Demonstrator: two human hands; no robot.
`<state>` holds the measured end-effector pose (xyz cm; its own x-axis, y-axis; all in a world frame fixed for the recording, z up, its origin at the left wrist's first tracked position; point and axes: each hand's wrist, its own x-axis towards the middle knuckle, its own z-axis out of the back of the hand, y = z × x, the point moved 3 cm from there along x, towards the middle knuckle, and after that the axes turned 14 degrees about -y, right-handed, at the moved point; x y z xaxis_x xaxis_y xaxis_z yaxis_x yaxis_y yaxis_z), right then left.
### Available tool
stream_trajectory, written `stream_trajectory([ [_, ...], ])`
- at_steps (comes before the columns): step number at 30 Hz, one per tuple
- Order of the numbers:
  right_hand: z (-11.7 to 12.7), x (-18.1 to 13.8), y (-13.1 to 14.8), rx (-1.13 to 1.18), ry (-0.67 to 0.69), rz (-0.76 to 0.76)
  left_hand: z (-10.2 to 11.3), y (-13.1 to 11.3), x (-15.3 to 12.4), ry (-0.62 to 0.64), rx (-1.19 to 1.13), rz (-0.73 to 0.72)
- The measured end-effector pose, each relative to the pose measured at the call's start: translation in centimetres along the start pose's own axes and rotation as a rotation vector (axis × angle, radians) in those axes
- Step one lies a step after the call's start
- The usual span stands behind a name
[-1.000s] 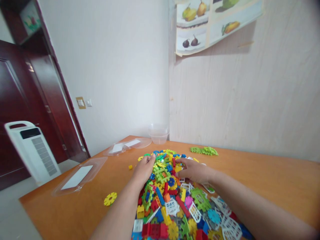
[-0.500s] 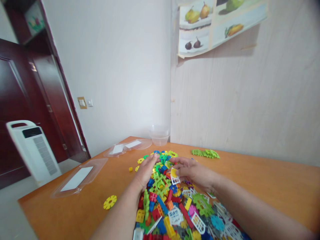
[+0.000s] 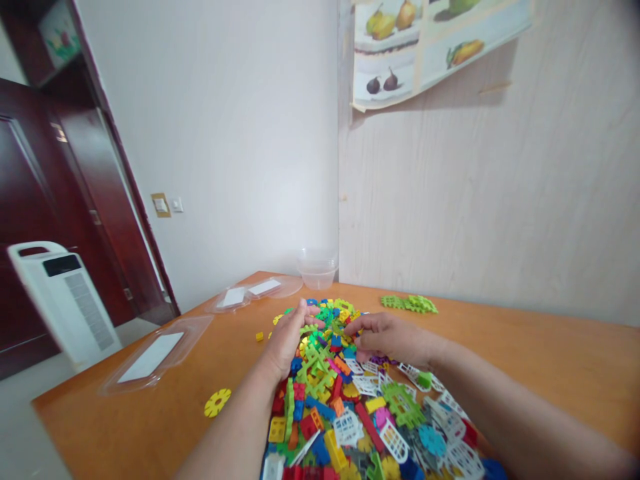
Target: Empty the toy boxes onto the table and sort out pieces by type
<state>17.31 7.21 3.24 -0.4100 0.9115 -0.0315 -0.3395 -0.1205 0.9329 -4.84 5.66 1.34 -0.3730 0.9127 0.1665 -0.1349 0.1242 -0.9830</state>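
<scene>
Multicol. pile (image 3: 340, 403), red/blu/yel/grn w/ wht lattice pcs (image 3: 349, 428), on orange-brn table (image 3: 505, 327); plain yel notched disc (image 3: 217, 403) L of pile, lime-grn grid plates (image 3: 420, 305) beyond its R, clear lids (image 3: 193, 334) w/ wht rectangles (image 3: 151, 358) beyond its L.

Homelike room: dark panelled door (image 3: 25, 180), fruit pictures (image 3: 385, 50), wall switch (image 3: 160, 205).

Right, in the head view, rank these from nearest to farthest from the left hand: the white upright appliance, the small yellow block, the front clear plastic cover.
1. Small yellow block: just left of the left hand, on the table.
2. Front clear plastic cover: farther left, along the table's edge.
3. White upright appliance: farthest, beyond that edge.
</scene>
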Motion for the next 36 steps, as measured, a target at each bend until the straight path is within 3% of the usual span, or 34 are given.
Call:
stream_trajectory([
  [6, -1.1, 0.5, 0.0, -0.068, -0.076, 0.157, -0.1, -0.4, -0.3, 0.051, -0.028, -0.015],
  [14, -2.9, -1.7, 2.7, -0.338, -0.208, 0.619, -0.5, -2.1, -1.6, 0.107, 0.172, -0.233],
  [17, -3.1, -2.3, 3.1, -0.449, -0.264, 0.721, -0.7, -2.8, -2.1, 0.132, 0.199, -0.295],
  [23, -3.6, -2.1, 2.8, -0.519, -0.323, 0.726, -1.0, -3.4, -2.6, 0.136, 0.250, -0.374],
  [27, -3.8, -1.8, 2.5, -0.510, -0.375, 0.763, -1.2, -2.9, -2.5, 0.178, 0.223, -0.333],
  [30, -3.4, -1.2, 2.2, -0.423, -0.424, 0.744, -1.1, -2.5, -2.1, 0.142, 0.172, -0.303],
  [33, -1.4, 0.3, 1.7, -0.195, -0.493, 0.583, -0.9, -2.1, -1.6, 0.075, 0.154, -0.255],
  [36, 2.2, 2.3, 0.3, 0.087, -0.608, 0.354, -0.9, -1.9, -1.4, 0.053, 0.181, -0.217],
])
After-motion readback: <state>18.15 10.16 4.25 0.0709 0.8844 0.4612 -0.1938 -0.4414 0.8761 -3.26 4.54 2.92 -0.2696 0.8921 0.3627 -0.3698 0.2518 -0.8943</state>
